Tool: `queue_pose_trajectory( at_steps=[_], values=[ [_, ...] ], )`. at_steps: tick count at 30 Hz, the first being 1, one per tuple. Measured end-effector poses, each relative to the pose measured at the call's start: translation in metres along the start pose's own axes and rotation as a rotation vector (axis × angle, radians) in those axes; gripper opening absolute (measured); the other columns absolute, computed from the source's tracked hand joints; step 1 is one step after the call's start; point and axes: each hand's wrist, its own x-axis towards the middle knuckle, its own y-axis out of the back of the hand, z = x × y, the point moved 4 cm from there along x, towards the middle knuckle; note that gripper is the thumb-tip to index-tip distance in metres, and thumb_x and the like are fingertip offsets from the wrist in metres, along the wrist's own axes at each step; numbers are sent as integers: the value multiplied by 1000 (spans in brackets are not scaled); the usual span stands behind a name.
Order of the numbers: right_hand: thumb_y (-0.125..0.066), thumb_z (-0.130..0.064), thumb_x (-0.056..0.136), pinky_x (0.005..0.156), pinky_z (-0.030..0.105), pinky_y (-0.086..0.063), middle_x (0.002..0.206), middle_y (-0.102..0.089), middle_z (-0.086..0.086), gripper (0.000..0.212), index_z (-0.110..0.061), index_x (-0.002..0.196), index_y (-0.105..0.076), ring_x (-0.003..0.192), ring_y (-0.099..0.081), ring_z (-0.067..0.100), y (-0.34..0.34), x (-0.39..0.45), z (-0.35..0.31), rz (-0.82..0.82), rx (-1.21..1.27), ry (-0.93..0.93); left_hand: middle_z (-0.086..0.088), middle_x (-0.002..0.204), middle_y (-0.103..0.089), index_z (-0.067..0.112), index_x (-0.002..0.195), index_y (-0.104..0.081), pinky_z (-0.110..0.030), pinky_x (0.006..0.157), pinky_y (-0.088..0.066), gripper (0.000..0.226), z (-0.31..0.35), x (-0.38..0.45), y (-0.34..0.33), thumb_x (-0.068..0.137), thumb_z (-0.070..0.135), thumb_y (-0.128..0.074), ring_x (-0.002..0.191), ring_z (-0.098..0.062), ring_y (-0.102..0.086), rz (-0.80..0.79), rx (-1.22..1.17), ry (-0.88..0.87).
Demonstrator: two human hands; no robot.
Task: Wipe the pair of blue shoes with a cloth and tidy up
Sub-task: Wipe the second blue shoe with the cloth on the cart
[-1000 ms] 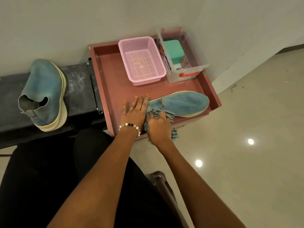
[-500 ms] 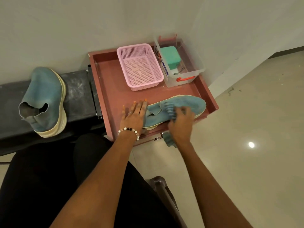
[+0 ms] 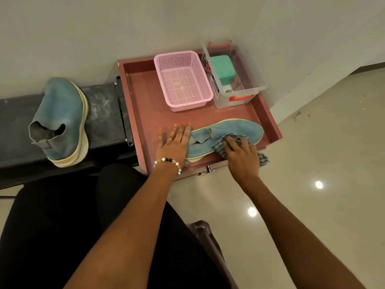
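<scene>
Blue suede shoe [image 3: 233, 130] lies sideways; right hand [image 3: 242, 156] grips cloth [image 3: 220, 148], left hand [image 3: 173, 142] flat.

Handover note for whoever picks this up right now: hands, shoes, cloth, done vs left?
Left hand: flat, fingers straight, pressing the heel end of the shoe in the tray.
Right hand: grips the striped cloth against that shoe's side, mid-wipe.
That shoe lies on its side along the front of the red tray.
Other shoe: upright on the dark bench, left of the tray, untouched by either hand.
Left: finish this wipe, check the other shoe, tidy up.
</scene>
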Motion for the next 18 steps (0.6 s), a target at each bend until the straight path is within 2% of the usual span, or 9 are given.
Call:
queue_pose_trajectory(
  at_steps=[3,5,7,10,12,14,16,18],
  values=[
    [-38,-12,94,107,45,-28,153,-26,6,54,-11,147,-27,137,-23,36,-7,-5,10,-169,11,-251,3,160,1,21,149,21,-55,113,6,130,0,3,1,69,49,-78,148,-18,4,-4,3,9],
    [-33,-14,95,107,44,-27,154,-23,11,54,-6,148,-21,137,-20,37,-6,-4,-9,-204,99,-379,2,160,0,20,149,20,-55,113,5,130,1,2,0,68,49,-78,148,-18,3,-4,-1,10],
    [-32,-15,96,106,45,-28,152,-26,15,53,-3,146,-21,135,-22,38,0,4,-42,-188,204,-416,2,160,-1,20,149,18,-55,114,4,125,3,1,0,72,43,-77,148,-19,1,2,4,10],
    [-38,-16,95,99,45,-37,144,-38,15,43,-3,136,-39,132,-26,37,14,13,-95,-145,311,-303,3,161,-1,21,150,15,-55,114,6,94,3,2,1,91,24,-58,148,-18,2,18,-38,9],
    [-43,-14,92,92,40,-42,131,-49,11,35,-7,126,-52,125,-32,34,15,8,-105,-108,354,-157,4,161,1,23,150,16,-55,114,7,83,3,2,2,95,20,-46,148,-18,4,41,-43,8],
    [-52,-11,87,83,34,-43,115,-53,10,40,-18,126,-57,110,-42,30,14,0,-83,-127,490,-28,2,161,2,21,150,18,-57,114,7,92,3,1,3,91,15,-53,148,-19,5,32,-39,10],
    [-59,-10,85,83,34,-43,110,-49,11,47,-32,126,-59,101,-49,31,14,-2,-46,-177,659,-18,1,161,2,20,149,19,-58,114,6,111,3,0,4,82,25,-69,148,-20,5,-3,-28,3],
    [-61,-10,82,89,34,-40,117,-45,11,59,-41,132,-51,105,-47,31,17,5,-20,-202,446,9,1,161,1,19,149,20,-58,112,6,126,2,-1,2,73,43,-77,148,-20,4,-10,-16,2]
  ],
)
